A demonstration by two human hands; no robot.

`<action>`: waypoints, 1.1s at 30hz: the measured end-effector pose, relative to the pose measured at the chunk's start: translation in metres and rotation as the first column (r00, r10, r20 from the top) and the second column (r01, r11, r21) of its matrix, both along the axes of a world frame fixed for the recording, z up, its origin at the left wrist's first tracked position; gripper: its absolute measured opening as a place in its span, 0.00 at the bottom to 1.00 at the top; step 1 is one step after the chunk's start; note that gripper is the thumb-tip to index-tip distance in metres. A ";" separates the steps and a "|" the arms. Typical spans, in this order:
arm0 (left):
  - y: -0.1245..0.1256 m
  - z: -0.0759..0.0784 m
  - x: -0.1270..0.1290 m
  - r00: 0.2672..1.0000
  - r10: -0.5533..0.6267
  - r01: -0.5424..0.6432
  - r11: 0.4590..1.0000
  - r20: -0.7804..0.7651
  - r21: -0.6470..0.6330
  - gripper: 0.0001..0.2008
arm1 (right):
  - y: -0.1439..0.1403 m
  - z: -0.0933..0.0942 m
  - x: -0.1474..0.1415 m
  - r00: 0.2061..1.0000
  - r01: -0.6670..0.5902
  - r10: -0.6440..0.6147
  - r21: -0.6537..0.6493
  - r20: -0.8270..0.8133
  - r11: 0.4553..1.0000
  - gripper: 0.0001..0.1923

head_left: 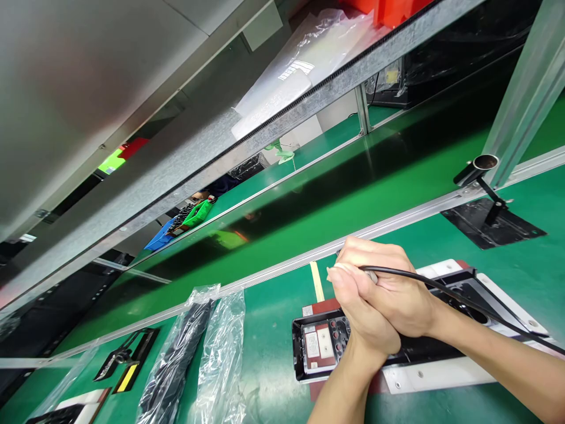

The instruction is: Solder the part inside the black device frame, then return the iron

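My left hand (359, 312) and my right hand (392, 280) are closed together, pressed against each other. A black cable (412, 274) comes out from between their fingers and runs over my right wrist to the right edge. A small grey piece shows where the cable enters the grip; the rest of what is held is hidden. Below the hands lies a long black plastic housing (300, 353), open side up, with a red-brown and white insert (325, 343) at its left end. White fixture blocks (436, 376) flank the housing. My hands and forearms cover its middle.
A metal tube holder (483, 168) on a black plate (494, 221) stands at the right. Left of the housing lie a bagged black part (180, 353), an empty-looking clear bag (220, 359) and a black stand (128, 359). A metal shelf (348, 73) crosses above the green conveyor belt (309, 206).
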State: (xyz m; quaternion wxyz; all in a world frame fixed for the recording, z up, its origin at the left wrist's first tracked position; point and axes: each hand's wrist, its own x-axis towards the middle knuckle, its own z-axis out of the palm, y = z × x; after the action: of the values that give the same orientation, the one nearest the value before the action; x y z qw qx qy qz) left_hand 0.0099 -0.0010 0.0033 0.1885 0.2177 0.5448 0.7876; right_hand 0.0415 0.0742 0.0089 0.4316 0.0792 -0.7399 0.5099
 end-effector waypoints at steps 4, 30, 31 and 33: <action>0.003 -0.003 0.001 0.999 0.005 -0.003 0.999 -0.044 0.033 0.31 | 0.001 -0.001 -0.001 1.000 0.003 -0.003 0.002 0.005 1.000 0.16; 0.006 -0.013 0.002 0.977 -0.008 0.013 1.000 -0.211 0.021 0.29 | 0.005 -0.004 0.004 0.998 -0.021 0.022 -0.019 0.054 1.000 0.15; 0.005 -0.012 0.002 0.978 -0.019 0.023 1.000 -0.207 0.017 0.30 | 0.005 -0.004 0.004 0.998 -0.020 0.021 -0.014 0.051 1.000 0.15; 0.003 -0.009 0.001 0.992 0.007 -0.001 0.999 -0.122 0.044 0.30 | 0.006 -0.004 0.005 0.999 -0.020 0.020 -0.001 0.048 1.000 0.15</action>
State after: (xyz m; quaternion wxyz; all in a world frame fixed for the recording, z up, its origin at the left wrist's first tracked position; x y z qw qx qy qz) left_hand 0.0111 0.0022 -0.0059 0.1484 0.2684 0.5385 0.7848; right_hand 0.0462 0.0797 0.0053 0.4085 0.0744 -0.7491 0.5162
